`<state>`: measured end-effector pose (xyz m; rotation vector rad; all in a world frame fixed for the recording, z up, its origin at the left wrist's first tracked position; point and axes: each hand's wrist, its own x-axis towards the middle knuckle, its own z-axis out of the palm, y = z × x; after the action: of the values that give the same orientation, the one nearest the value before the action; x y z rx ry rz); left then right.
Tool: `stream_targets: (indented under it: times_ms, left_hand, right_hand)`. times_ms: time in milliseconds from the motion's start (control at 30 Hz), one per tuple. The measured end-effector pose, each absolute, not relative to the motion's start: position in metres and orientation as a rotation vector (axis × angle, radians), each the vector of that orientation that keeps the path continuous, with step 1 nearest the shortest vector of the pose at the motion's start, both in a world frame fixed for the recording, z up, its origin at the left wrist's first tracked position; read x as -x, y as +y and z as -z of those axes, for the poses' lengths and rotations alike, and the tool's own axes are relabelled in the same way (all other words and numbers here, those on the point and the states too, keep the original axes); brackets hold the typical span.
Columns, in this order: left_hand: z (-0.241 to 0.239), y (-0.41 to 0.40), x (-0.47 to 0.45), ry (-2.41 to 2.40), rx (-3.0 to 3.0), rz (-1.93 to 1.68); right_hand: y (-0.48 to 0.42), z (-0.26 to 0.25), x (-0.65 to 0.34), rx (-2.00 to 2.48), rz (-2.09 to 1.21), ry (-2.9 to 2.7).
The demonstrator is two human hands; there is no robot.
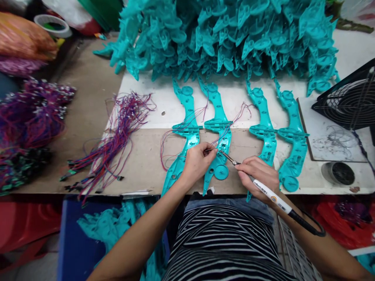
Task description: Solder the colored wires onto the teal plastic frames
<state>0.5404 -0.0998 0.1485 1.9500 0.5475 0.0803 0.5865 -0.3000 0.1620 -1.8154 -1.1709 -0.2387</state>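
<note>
I have my right hand (258,175) wrapped around a white soldering iron (271,197), fingers closed on its barrel like a pen, the black cord trailing back toward my right forearm off the near edge of the bench (140,164). The iron's long axis runs from lower right up to upper left, and its metal tip (227,157) comes to rest on the second of four teal plastic shells (219,132) laid side by side along the near edge. My left hand (197,162) sits just left of that tip, thumb and forefinger pinched shut on something thin, a wire end or a strand of solder; I cannot tell which. So the joint lies between my two hands, the left nearer to it, the right reaching in with the iron from the right. That shell's own long axis runs away from me, slightly tilted, with red and blue wires (187,128) looping out of it to the left, across the first shell (184,132). The other two shells (278,136) lie to the right, apart from my hands and without wires that I can see. At the far edge is a big heap of the same teal parts (228,35); toward the left edge lies a loose bundle of red and purple wires (117,132); a small black fan (351,97) stands at the right edge.
</note>
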Motion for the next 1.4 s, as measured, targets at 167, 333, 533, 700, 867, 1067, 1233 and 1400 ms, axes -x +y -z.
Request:
stream_targets:
  times_ms: [167,333,533,700,867,1067,1233,1400]
  left_hand:
    - [-0.15,-0.1,-0.54,0.558,-1.948,-0.07]
    - [-0.151,-0.101,-0.541,0.563,-1.95,-0.07]
    - [-0.151,-0.101,-0.542,0.571,-1.947,-0.072]
    - [-0.15,-0.101,-0.542,0.565,-1.947,-0.087]
    - [-0.149,-0.102,-0.542,0.561,-1.937,-0.104]
    - [-0.15,-0.102,-0.542,0.572,-1.927,-0.098]
    - [-0.151,-0.103,-0.542,0.579,-1.93,-0.087]
    - [-0.15,-0.104,-0.542,0.599,-1.915,-0.084]
  right_hand:
    - [-0.303,-0.164,-0.587,1.834,0.255,-1.171]
    - [-0.307,-0.168,-0.588,1.848,0.274,-1.168]
    - [-0.304,-0.168,-0.588,1.847,0.26,-1.19]
    - [-0.301,-0.164,-0.588,1.815,0.287,-1.283]
    - [-0.3,-0.161,-0.589,1.827,0.336,-1.33]
    - [-0.301,-0.16,-0.588,1.832,0.339,-1.347]
    - [-0.307,-0.166,-0.59,1.86,0.383,-1.276]
    - [-0.308,-0.178,-0.602,1.894,0.348,-1.219]
